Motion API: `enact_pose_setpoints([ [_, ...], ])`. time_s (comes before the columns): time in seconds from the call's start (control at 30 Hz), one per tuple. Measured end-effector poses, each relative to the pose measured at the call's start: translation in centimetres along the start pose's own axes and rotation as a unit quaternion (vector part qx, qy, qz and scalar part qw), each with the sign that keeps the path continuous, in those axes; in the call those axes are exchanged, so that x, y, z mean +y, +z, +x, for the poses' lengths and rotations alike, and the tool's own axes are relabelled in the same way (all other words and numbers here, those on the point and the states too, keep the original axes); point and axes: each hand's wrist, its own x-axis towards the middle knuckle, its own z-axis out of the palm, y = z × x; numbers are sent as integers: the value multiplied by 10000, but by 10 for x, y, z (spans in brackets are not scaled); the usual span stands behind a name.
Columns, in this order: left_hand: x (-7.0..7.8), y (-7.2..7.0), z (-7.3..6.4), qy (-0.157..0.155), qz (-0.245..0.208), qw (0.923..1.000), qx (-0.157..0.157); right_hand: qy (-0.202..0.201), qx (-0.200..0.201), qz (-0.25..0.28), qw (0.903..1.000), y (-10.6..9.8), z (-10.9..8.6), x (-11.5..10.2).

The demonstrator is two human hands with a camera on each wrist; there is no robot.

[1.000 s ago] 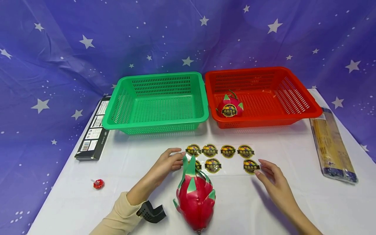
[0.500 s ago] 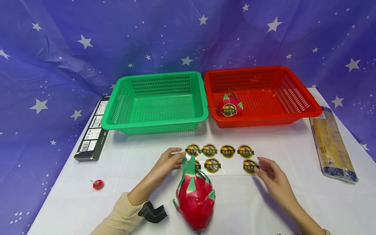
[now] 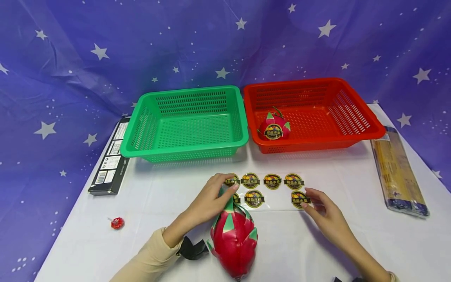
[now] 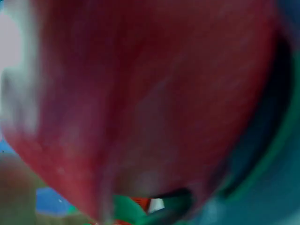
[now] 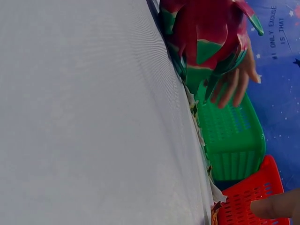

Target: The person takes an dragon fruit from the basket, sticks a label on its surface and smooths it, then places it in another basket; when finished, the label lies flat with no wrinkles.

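Observation:
A red dragon fruit (image 3: 234, 244) with green-tipped scales lies on the white table in the head view. My left hand (image 3: 206, 201) hovers over its leafy end, thumb and fingers apart, covering part of the leftmost stickers. Round black-and-gold stickers, including one sticker (image 3: 254, 199) in the lower row, sit on a clear sheet (image 3: 276, 205). At the sheet's right end, my right hand (image 3: 327, 219) has thumb and forefinger spread beside the last lower sticker (image 3: 300, 199). The dragon fruit (image 4: 154, 103) fills the left wrist view, blurred. In the right wrist view my left hand (image 5: 236, 84) shows behind the fruit.
A green basket (image 3: 184, 150) and a red basket (image 3: 317, 143) stand at the back. A stickered dragon fruit (image 3: 273, 127) lies in the red one. A black box (image 3: 109, 164) and a red-wrapped lollipop (image 3: 117, 223) are left; a flat yellowish packet (image 3: 399, 172) is right.
My left hand has moved forward and right, over the fruit's leaf tips and the left stickers. My right hand has barely shifted. The fruit stays in place.

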Motion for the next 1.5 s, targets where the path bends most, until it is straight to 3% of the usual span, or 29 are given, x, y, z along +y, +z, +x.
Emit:
enact_pose_setpoints([
  [0.07,5,-1,7,474,458,9976,-231,-18,-7,-141,9999,0,1,0],
  [0.17,10,-3,20,1091,1105,9853,-712,-80,-8,-300,9995,-2,3,0],
  [0.27,10,-5,34,1433,1342,9727,-1239,-160,2,-405,9991,-2,4,-1],
  [0.47,-3,-9,51,1558,1503,9585,-1855,-220,-29,-575,9981,-2,6,0],
  [0.67,-12,-9,55,1725,1162,9545,-2135,-213,-67,-621,9978,-2,7,0],
  [0.8,-14,-10,59,1896,1003,9479,-2356,-224,-102,-599,9979,-2,7,0],
  [1.0,-14,-7,65,2056,1245,9375,-2516,-237,-112,-684,9973,-2,8,0],
  [1.17,-15,1,66,1898,1612,9258,-2843,-324,-25,-854,9958,-1,7,1],
  [1.5,-16,4,68,1612,1920,9184,-3062,-561,89,-1167,9915,-3,11,2],
])
